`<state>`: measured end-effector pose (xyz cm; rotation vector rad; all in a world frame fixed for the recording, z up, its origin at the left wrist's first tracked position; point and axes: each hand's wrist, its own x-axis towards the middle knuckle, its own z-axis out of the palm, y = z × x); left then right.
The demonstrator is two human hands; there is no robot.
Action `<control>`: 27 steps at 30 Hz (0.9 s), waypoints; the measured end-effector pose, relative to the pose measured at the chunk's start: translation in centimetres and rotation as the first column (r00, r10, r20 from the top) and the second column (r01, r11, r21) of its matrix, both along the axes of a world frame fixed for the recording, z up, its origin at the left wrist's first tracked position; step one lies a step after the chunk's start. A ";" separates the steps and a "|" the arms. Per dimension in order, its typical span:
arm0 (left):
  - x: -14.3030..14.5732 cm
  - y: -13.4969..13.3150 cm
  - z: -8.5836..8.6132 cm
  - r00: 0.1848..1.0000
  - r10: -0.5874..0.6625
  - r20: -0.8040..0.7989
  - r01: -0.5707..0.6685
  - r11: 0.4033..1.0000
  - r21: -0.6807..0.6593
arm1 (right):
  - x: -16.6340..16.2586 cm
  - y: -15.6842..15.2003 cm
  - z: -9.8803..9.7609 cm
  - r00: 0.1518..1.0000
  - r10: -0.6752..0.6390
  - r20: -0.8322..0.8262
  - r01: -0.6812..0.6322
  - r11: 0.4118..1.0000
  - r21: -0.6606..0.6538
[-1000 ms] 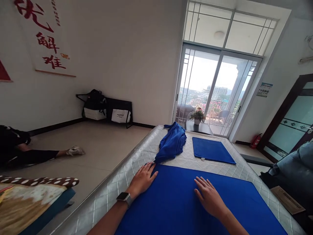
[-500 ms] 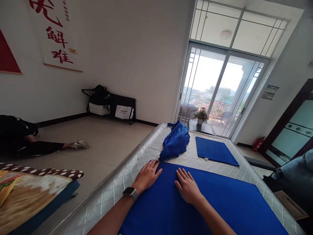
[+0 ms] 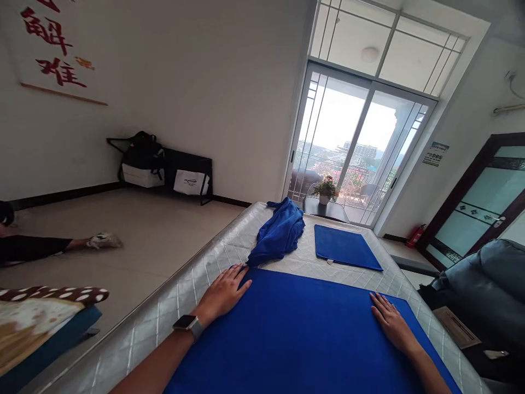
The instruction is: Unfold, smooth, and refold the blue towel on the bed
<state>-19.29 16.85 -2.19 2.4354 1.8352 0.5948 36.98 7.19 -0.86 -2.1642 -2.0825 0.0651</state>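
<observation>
A large blue cloth (image 3: 303,323) is spread flat over the near part of a silvery quilted mattress (image 3: 229,249). My left hand (image 3: 225,290), with a watch on its wrist, lies open at the cloth's far left corner. Toward the far right corner my right hand (image 3: 391,320) rests flat, fingers stretched out. Just beyond my left fingertips sits a crumpled blue cloth (image 3: 279,230). To its right lies a smaller, neatly folded blue cloth (image 3: 346,246) with a small pale tag at its near edge.
A potted plant (image 3: 325,190) stands on a dark table (image 3: 324,209) beyond the mattress. At left, a person's leg (image 3: 45,247) stretches across the floor, near a patterned bedspread (image 3: 36,323). A dark sofa (image 3: 488,284) stands at right, and a bench with bags (image 3: 184,164) by the wall.
My right hand has slid right across the blue cloth, from near its middle to near its far right corner. My left hand stays at the left corner. The view has turned slightly right.
</observation>
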 end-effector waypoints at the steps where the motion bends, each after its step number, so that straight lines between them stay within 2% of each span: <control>1: 0.0 0.0 0.1 1.000 -0.003 -0.008 0.003 1.000 -0.014 | 1.9 -0.2 -0.5 0.999 -0.037 0.015 0.037 0.999 0.016; 4: 0.0 -0.1 0.4 1.000 -0.012 -0.023 0.011 0.999 -0.033 | 6.1 -0.4 -1.7 0.990 -0.135 0.036 0.133 0.990 0.041; 7: 0.0 -0.1 0.6 1.000 0.002 -0.030 -0.003 0.999 -0.039 | 8.1 -0.5 -2.4 0.973 -0.229 0.027 0.228 0.973 0.040; 17: 0.1 -0.3 0.9 1.000 0.002 -0.023 -0.004 0.996 -0.087 | 7.8 -0.9 -1.8 0.939 -0.345 -0.006 0.344 0.935 0.083; 20: 0.1 -0.3 0.8 1.000 -0.003 -0.013 0.002 0.998 -0.065 | 6.5 -0.9 -1.3 0.952 -0.305 -0.016 0.304 0.945 0.117; 22: 0.2 -0.4 0.8 1.000 -0.007 -0.001 0.007 0.999 -0.050 | 4.5 -0.9 -0.7 0.975 -0.221 -0.035 0.224 0.965 0.139; 24: 0.2 -0.4 0.8 1.000 -0.002 0.005 0.002 0.999 -0.047 | 1.4 -1.0 0.1 0.991 -0.111 -0.071 0.121 0.981 0.153; 27: 0.3 -0.5 0.8 1.000 0.011 0.017 -0.011 0.999 -0.046 | -4.8 -1.1 1.6 0.988 0.029 -0.150 -0.008 0.990 0.139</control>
